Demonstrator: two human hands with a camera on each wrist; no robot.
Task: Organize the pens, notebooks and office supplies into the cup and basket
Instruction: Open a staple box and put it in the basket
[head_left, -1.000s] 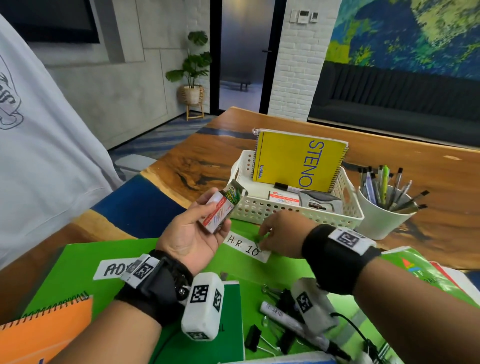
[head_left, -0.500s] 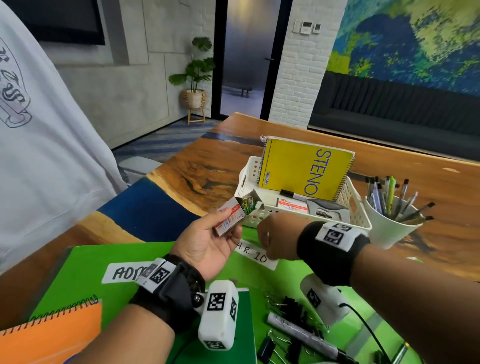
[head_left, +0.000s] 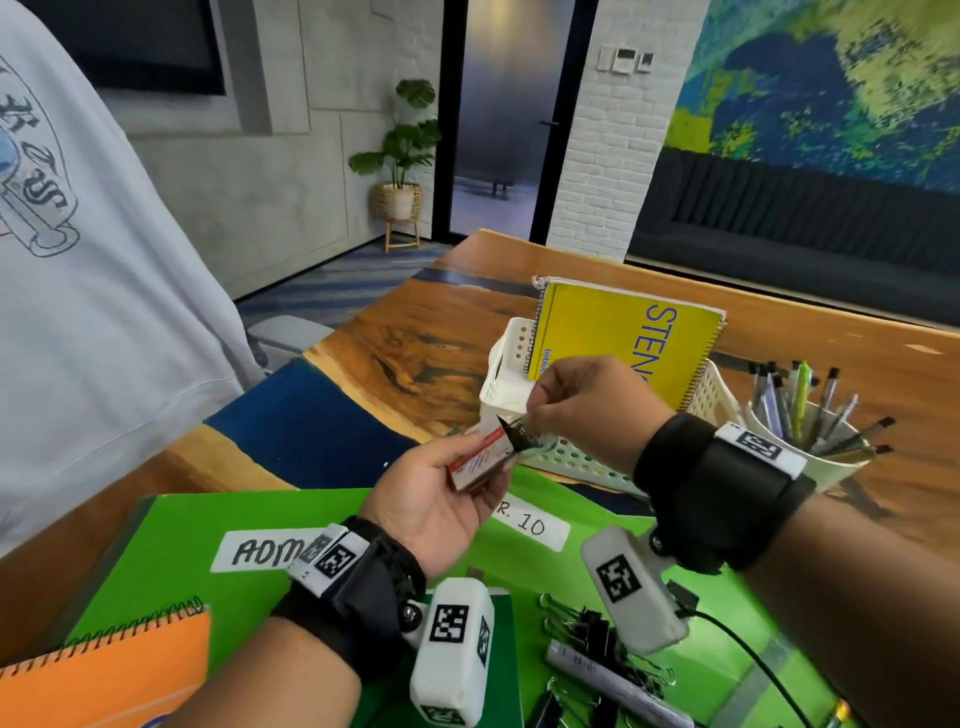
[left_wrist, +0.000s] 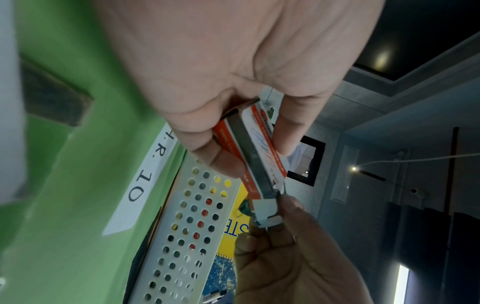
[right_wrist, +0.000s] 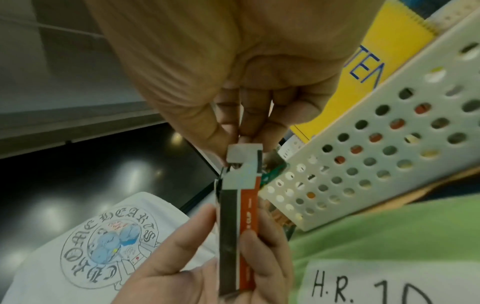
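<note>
My left hand (head_left: 480, 467) grips a small red and white box (head_left: 483, 457) by its sides, just in front of the white perforated basket (head_left: 501, 364). The box's end flap (right_wrist: 242, 164) stands open. My right hand (head_left: 532, 410) pinches something small and thin, seemingly a paper clip, at that open end (left_wrist: 267, 223). A yellow steno notebook (head_left: 613, 332) stands in the basket. Right of the basket, a white cup (head_left: 831, 467) holds several pens (head_left: 800, 400).
Green folders (head_left: 171, 545) labelled "ADM" and "H.R. 10" lie under my hands. An orange spiral notebook (head_left: 104, 675) lies at the front left. Black binder clips (head_left: 587, 629) and a marker (head_left: 613, 686) lie at the front right. A person in a white shirt (head_left: 78, 312) stands at left.
My right hand has lifted off the green folder and come up to the open end of the box. The left hand has tilted the box flatter and brought it toward the basket.
</note>
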